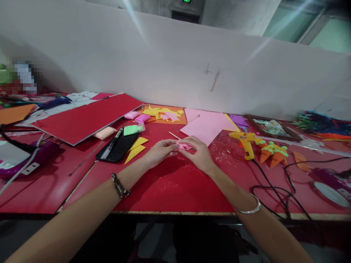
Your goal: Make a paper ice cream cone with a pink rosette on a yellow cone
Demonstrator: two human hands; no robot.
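Observation:
Over the middle of the red table (170, 190), my left hand (159, 151) and my right hand (199, 155) meet around a small pink paper piece (184, 146). Both hands pinch it with closed fingers, the left from the left side, the right from the right and over the top. A thin wooden stick (174, 135) lies just behind the hands. A large pink paper sheet (205, 126) lies farther back. Two yellow paper triangles (135, 149) sit to the left of my left hand.
A yellow glue gun (245, 142) with a black cord (274, 190) lies right, beside orange paper carrots (272, 155). A black tray (117, 148), clay blocks (133, 129) and a big red sheet (87, 118) sit left. Purple devices (27, 160) occupy both table ends. A white partition (175, 65) closes the back.

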